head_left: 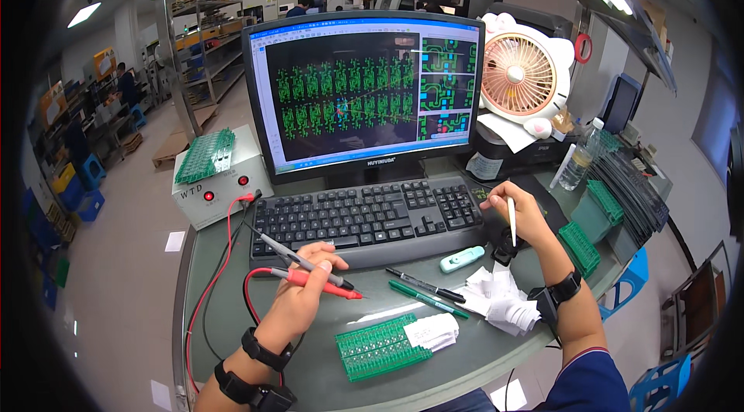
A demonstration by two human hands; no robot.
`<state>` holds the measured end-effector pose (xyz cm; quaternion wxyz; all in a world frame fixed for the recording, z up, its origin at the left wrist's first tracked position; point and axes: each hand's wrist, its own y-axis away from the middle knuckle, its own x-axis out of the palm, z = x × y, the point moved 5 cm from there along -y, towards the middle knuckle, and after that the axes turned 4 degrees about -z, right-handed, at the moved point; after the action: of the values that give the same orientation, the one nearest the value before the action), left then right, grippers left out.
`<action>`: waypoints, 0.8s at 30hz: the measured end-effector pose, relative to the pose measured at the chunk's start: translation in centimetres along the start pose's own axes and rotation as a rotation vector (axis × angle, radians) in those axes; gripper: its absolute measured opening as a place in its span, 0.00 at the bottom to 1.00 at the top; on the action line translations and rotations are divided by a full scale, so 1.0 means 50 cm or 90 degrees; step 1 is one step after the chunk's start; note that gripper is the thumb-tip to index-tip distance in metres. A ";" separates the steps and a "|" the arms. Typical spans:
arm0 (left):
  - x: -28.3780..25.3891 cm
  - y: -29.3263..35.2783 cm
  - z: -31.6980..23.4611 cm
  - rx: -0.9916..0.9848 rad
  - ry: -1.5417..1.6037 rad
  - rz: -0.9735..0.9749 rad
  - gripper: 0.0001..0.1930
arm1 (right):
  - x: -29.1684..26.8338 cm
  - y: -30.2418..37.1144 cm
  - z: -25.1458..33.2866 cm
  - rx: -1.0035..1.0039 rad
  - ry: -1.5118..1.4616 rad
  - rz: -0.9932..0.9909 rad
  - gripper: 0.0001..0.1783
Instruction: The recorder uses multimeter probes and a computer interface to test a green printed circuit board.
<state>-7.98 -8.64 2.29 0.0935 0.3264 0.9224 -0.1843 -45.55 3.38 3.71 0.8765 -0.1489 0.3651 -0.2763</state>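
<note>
My left hand (301, 296) is closed around two test probes, a red probe (329, 286) and a grey probe (284, 250), their tips pointing different ways. Below it on the table lies a green circuit board panel (373, 351), with a white paper slip (432, 332) over its right end. Beside the keyboard, my right hand (527, 218) has its fingers curled around a slim white stick-like tool (511, 220), whose kind I cannot make out. A black mouse (505, 248) sits just under that hand.
A keyboard (364, 218) stands before the monitor (341, 94). Nearer are two pens (425, 286), a mint-green cutter-like item (462, 259) and crumpled paper strips (502, 303). A white box (221, 179) with the red lead is at left; a fan (518, 75), bottle (583, 155) and more boards (580, 248) are at right.
</note>
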 end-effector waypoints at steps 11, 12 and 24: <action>-0.015 -0.012 0.046 -0.040 -0.046 0.001 0.22 | 0.001 0.001 -0.001 -0.005 0.002 -0.007 0.08; -0.016 -0.011 0.044 -0.032 -0.046 -0.005 0.22 | 0.002 0.000 -0.002 -0.009 0.002 -0.008 0.08; 0.017 0.000 -0.027 -0.005 0.175 0.076 0.24 | -0.013 0.025 0.119 -0.069 -0.062 0.034 0.08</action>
<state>-8.72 -7.63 3.28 -0.0217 0.4026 0.9060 -0.1285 -41.15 5.11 7.60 0.8908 -0.1998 0.3404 -0.2251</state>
